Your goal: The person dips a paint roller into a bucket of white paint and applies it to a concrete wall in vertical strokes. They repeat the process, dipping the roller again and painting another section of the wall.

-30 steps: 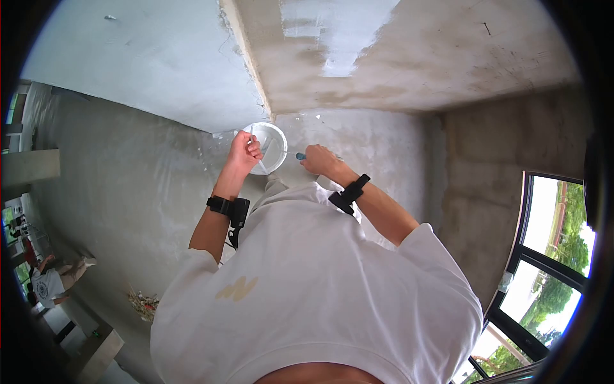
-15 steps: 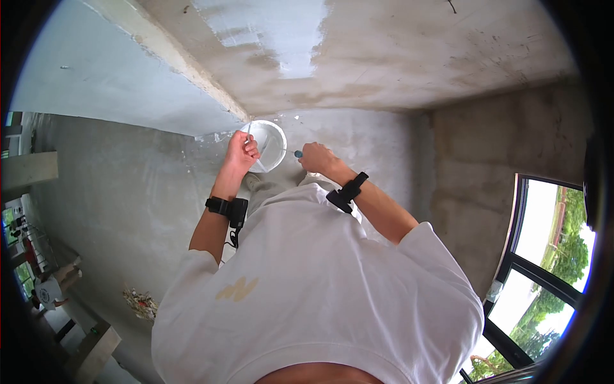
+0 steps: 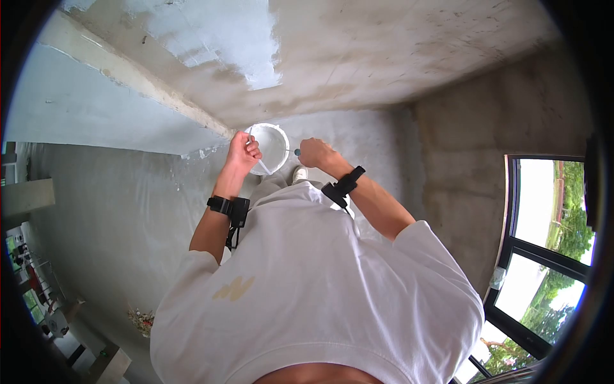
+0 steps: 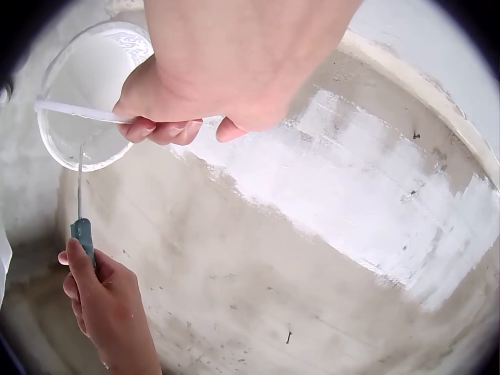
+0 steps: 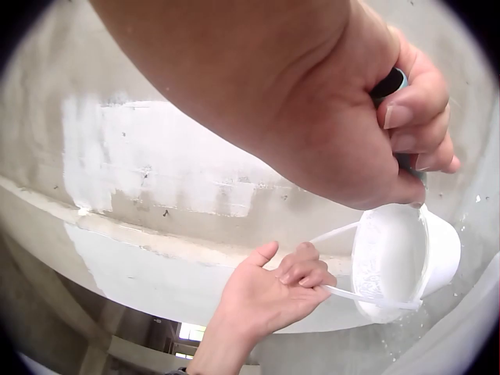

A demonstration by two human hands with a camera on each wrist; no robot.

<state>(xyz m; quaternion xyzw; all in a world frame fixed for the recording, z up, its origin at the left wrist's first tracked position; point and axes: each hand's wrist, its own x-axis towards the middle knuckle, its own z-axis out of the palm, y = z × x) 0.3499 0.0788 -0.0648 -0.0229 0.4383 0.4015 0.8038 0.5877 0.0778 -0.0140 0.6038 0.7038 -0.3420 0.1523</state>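
Observation:
My left hand point(image 3: 243, 152) grips the white handle point(image 4: 82, 112) of a white bucket point(image 5: 445, 250), fingers curled round it. White paint-like material coats the inside of the bucket. In my right hand point(image 3: 318, 155) is a tool with a teal grip point(image 4: 82, 234) and a thin metal shaft point(image 4: 80, 186). The left wrist view shows that shaft reaching over the bucket's rim, its far end inside; I cannot tell the tool's exact kind. The right hand is just right of the bucket in the head view, fingers wrapped around the grip.
Ahead stands a bare plaster wall point(image 3: 358, 70) with a white coated patch point(image 3: 224, 45). A pale wall edge point(image 3: 128, 70) juts out on the left. Underfoot is grey floor point(image 3: 121, 211), with a white shoe point(image 3: 300, 173) close to the bucket. Windows point(image 3: 537, 269) are at right.
The head view has turned, so the white patch and wall edge sit further left. The right hand is slightly nearer the bucket, and a white shoe has come into view. The left hand keeps its grip.

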